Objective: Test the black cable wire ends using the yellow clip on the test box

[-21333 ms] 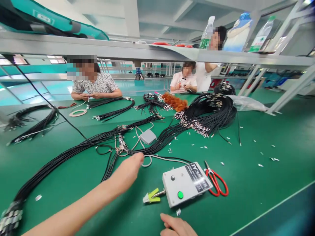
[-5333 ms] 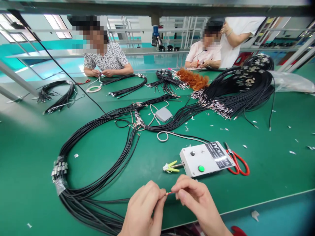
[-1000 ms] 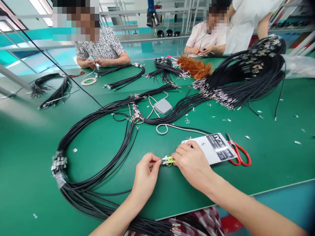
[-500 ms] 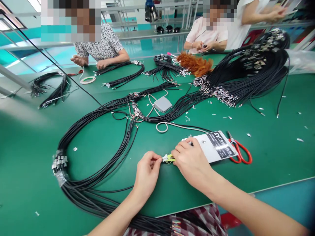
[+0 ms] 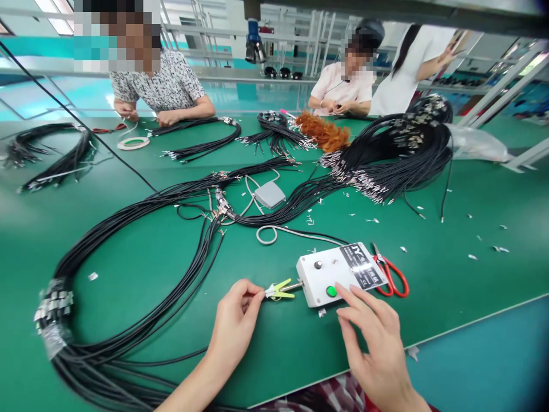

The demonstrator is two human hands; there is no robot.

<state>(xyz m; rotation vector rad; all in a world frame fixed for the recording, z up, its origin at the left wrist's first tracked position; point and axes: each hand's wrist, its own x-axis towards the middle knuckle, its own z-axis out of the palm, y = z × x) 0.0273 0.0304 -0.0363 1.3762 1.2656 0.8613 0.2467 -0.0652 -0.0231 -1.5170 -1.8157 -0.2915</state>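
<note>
My left hand [image 5: 240,309] pinches a cable end whose small white tip shows at the fingertips; the fingers hide most of it. A black cable [image 5: 171,360] runs from the bundle toward that wrist. Touching the white tip is a yellow-green clip [image 5: 281,289], its two legs spread, at the metal shaft [image 5: 293,286] of a white control box [image 5: 313,280]. My right hand [image 5: 373,332] is open, fingers spread, beside the box's green button [image 5: 331,291]. An index fingertip lies close to that button; whether it touches, I cannot tell.
Red-handled scissors [image 5: 397,277] lie behind the box. A large looped bundle of black cables [image 5: 55,309] curves along the left, and another cable pile [image 5: 398,149] lies back right. A grey pedal-like box [image 5: 270,194] sits mid-table. Several people [image 5: 158,91] are across the table.
My right hand has let go of the clip and moved right and down to the box's button side, fingers opening. The left hand keeps its pinch. The camera view has shifted.
</note>
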